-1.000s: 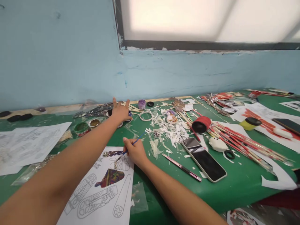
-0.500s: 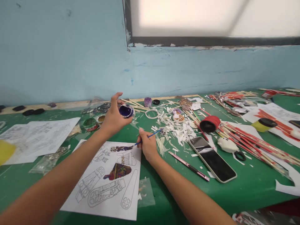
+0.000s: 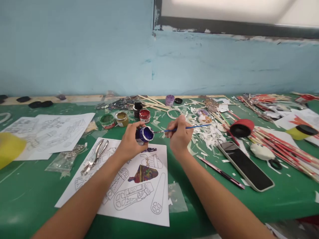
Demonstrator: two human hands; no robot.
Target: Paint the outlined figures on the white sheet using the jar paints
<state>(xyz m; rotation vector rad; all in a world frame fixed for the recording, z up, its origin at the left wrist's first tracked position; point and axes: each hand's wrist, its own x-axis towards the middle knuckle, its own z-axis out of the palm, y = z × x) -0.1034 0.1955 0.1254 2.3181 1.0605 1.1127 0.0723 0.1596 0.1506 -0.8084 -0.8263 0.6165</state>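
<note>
My left hand point(image 3: 132, 138) is closed round a small paint jar point(image 3: 146, 134) of dark blue paint, tilted so its mouth faces right. Closed in a pinch, my right hand point(image 3: 179, 134) holds a thin blue paintbrush point(image 3: 196, 126); its tip is at the jar's rim. Below both hands lies a white sheet point(image 3: 159, 220) printed with outline drawings. One bell-like shape point(image 3: 144, 174) on it is painted in dark mixed colours, and a strip point(image 3: 150, 150) near the top is painted dark, partly hidden by my left hand. Metal pliers point(image 3: 94, 157) rest on the sheet's left side.
Behind the sheet stand green point(image 3: 107, 121), ochre point(image 3: 122, 119) and red point(image 3: 145, 116) paint jars. To the right are white paper scraps point(image 3: 209, 134), a craft knife point(image 3: 221, 172), a phone point(image 3: 246, 166) and bundled sticks point(image 3: 284, 151). More printed sheets point(image 3: 59, 132) lie left.
My left hand has brought the blue paint jar lower and tilted it. My right hand has lifted the brush from the painted strip to the jar. The view has shifted left, showing the pliers.
</note>
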